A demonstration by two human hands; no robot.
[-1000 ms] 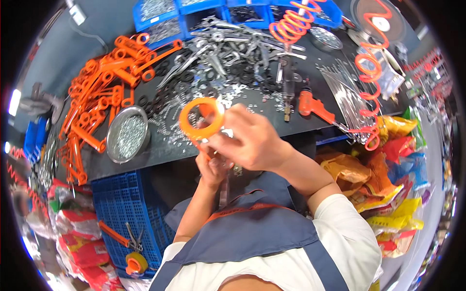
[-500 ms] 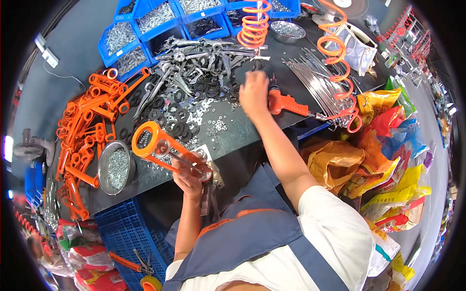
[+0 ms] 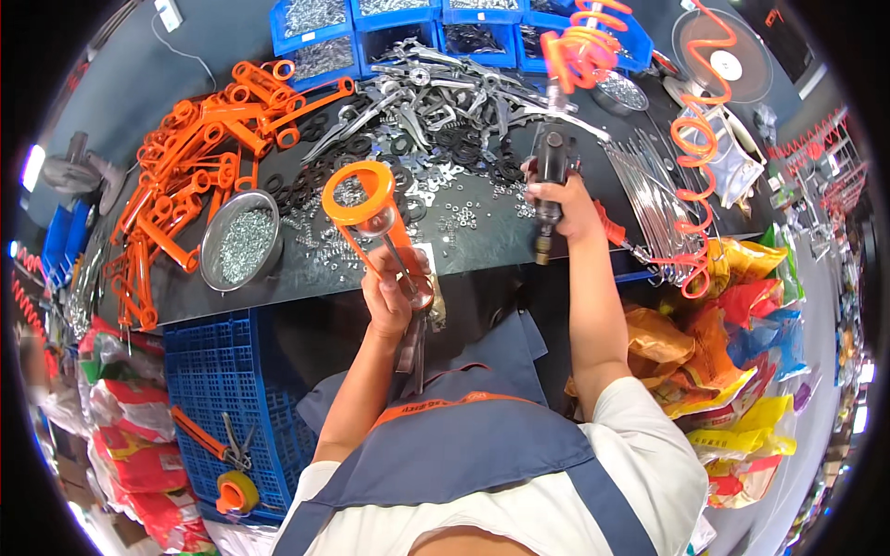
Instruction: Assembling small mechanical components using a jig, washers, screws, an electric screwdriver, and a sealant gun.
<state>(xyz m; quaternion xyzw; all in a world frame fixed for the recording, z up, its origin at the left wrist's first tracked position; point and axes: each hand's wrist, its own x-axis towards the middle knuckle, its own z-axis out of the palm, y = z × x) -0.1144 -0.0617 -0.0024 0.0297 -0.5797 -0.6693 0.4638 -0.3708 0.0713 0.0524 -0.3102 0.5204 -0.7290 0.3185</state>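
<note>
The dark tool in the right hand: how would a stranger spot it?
On the dark workbench, follow the front edge rightward to the person's right hand. It grips the slim dark tool, below an orange coiled hose. A brass-coloured end and black body set it apart from the orange-red tool partly hidden beside it.

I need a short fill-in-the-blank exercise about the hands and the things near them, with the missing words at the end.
1. The left hand holds an open frame coloured ____.
2. The right hand grips a tool whose body is coloured ____.
3. In the picture, the metal bowl nearest to the left hand stands to its ____.
4. The parts bins behind the pile of grey metal parts are coloured ____.

Missing words: orange; black; left; blue.
</note>
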